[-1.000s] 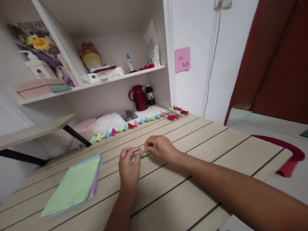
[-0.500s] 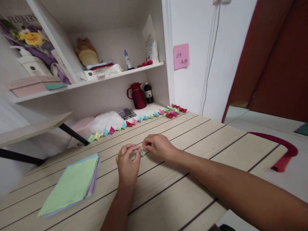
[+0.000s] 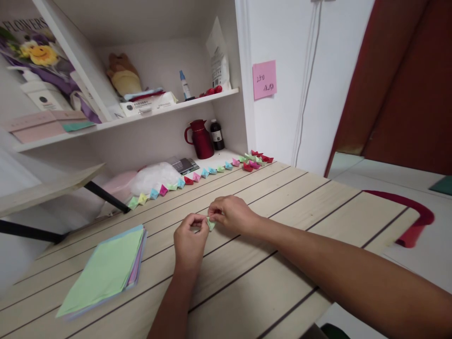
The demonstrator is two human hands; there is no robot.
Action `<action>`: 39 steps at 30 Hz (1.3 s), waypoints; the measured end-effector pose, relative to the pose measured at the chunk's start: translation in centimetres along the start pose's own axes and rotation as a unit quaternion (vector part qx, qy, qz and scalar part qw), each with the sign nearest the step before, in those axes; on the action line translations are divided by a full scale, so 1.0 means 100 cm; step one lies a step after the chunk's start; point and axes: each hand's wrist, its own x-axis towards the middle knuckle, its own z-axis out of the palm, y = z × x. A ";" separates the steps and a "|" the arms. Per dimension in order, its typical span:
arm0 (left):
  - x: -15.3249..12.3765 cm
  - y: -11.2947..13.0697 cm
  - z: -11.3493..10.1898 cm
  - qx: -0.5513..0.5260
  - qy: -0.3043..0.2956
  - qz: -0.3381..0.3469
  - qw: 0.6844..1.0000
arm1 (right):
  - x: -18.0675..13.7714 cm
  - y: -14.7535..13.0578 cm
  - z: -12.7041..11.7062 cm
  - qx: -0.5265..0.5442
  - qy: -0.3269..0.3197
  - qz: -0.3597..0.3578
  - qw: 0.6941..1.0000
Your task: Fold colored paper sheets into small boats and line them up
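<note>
My left hand (image 3: pixel 190 240) is curled, thumb and fingertips pinched on one edge of a small green paper piece (image 3: pixel 211 224); my right hand (image 3: pixel 231 214) is nearly closed, its fingertips on the other edge; the piece sits between them over the middle of the table (image 3: pixel 243 282), though I can't tell if it touches the wood. It looks creased and pointed, so I judge it partly folded; my fingers hide how much remains. Beyond, a row of folded paper boats (image 3: pixel 188 181) seems finished, crisp and peaked in many colours, ending in a looser cluster (image 3: pixel 254 164) at the far right; to my left lies a stack of paper sheets (image 3: pixel 102 268), flat and unfolded, green uppermost; the tabletop is pale, wood-look planking with dark grooves; behind stands a glossy red jug (image 3: pixel 204 142).
</note>
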 end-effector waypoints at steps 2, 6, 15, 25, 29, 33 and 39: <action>-0.001 0.002 0.001 -0.003 0.002 -0.015 1.000 | 0.000 0.000 0.000 0.004 -0.001 0.002 1.000; -0.001 0.003 0.004 -0.026 0.003 -0.041 0.999 | 0.000 0.001 0.000 0.019 -0.002 0.015 1.000; -0.001 -0.003 0.006 -0.043 -0.003 -0.069 0.997 | 0.003 0.009 0.009 0.085 -0.002 0.040 0.996; 0.001 0.000 -0.003 0.037 0.029 -0.011 0.999 | 0.003 0.007 0.009 0.063 0.032 0.021 0.997; -0.001 0.000 -0.001 0.052 0.027 0.020 0.998 | 0.002 0.005 0.008 0.070 0.036 0.016 0.997; -0.001 0.000 -0.001 0.049 0.035 0.027 0.998 | 0.001 0.002 0.006 0.067 0.035 0.014 0.997; -0.001 0.002 -0.002 0.050 0.026 0.022 0.998 | 0.000 0.000 0.005 0.071 0.033 0.018 0.997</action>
